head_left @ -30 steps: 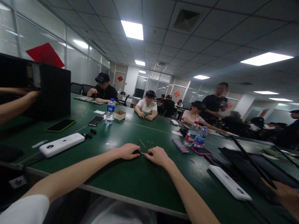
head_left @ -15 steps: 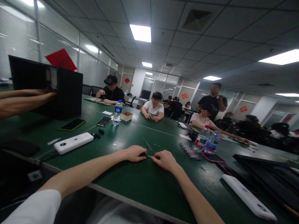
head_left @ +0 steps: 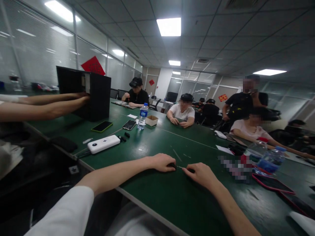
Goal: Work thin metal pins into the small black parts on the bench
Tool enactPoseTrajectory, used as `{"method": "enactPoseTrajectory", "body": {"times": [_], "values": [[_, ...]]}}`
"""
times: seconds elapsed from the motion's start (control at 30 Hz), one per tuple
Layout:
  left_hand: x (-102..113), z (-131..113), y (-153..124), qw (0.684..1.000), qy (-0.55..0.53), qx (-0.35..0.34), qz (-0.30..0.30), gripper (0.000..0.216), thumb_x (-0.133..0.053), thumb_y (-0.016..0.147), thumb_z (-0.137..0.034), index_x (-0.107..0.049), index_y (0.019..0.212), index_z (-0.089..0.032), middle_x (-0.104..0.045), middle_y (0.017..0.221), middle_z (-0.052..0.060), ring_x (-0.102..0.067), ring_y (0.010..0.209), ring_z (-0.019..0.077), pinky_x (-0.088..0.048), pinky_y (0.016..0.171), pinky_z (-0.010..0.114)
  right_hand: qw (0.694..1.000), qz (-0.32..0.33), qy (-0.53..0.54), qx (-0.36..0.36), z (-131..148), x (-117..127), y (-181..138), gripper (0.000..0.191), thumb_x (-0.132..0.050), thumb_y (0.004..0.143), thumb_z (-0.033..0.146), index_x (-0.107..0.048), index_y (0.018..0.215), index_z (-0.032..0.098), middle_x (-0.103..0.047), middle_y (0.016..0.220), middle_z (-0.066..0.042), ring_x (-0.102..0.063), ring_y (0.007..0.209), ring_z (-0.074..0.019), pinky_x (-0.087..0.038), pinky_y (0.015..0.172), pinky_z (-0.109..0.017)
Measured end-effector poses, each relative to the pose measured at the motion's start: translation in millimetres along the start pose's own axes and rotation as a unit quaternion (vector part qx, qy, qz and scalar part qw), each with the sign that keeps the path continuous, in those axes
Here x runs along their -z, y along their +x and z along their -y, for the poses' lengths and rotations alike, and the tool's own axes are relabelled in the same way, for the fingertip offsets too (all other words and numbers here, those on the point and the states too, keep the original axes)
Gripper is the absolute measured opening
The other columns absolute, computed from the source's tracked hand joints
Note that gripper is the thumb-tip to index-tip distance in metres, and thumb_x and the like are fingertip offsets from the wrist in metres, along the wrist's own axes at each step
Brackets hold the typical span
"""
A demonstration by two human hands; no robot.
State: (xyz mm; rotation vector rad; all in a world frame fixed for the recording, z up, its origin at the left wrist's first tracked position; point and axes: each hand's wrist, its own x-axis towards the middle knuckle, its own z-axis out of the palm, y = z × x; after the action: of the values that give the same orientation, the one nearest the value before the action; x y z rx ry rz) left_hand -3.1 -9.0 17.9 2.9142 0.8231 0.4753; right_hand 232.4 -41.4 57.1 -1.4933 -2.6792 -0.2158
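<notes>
On the green table, a black computer case stands beyond and left of the left hand. Three water bottles, too blurred to read, stand: one beyond that hand, two right of the right hand. One white power bank and two phones lie leftward. The hands, slightly apart, pinch opposite ends of one thin pale piece between them.
</notes>
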Motion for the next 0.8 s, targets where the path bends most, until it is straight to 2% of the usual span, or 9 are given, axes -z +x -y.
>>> {"method": "enactPoseTrajectory", "body": {"times": [0.23,0.8], "values": [[-0.5,3.6,0.6,1.0,0.004,-0.008,0.002,0.03,-0.047,0.091,-0.044,-0.057,0.106,-0.021,-0.066,0.1,0.007,-0.063,0.087,0.0212,-0.046,0.066,0.03,1.0,0.017,0.004,0.005,-4.2,-6.2,5.0,0.047,-0.037,0.089,0.059,-0.071,0.078,0.027,-0.07,0.077,-0.004,-0.063,0.07,-0.0186,-0.039,0.057,-0.026],[-1.3,0.2,-3.2,1.0,-0.006,0.001,0.005,0.026,-0.047,0.092,-0.039,-0.055,0.107,-0.02,-0.065,0.103,0.006,-0.061,0.092,0.0207,-0.044,0.075,0.029,0.999,0.008,-0.033,0.01,4.3,-7.1,1.3,0.051,-0.036,0.09,0.059,-0.072,0.079,0.025,-0.069,0.074,-0.004,-0.061,0.067,-0.0171,-0.035,0.059,-0.025]]}}
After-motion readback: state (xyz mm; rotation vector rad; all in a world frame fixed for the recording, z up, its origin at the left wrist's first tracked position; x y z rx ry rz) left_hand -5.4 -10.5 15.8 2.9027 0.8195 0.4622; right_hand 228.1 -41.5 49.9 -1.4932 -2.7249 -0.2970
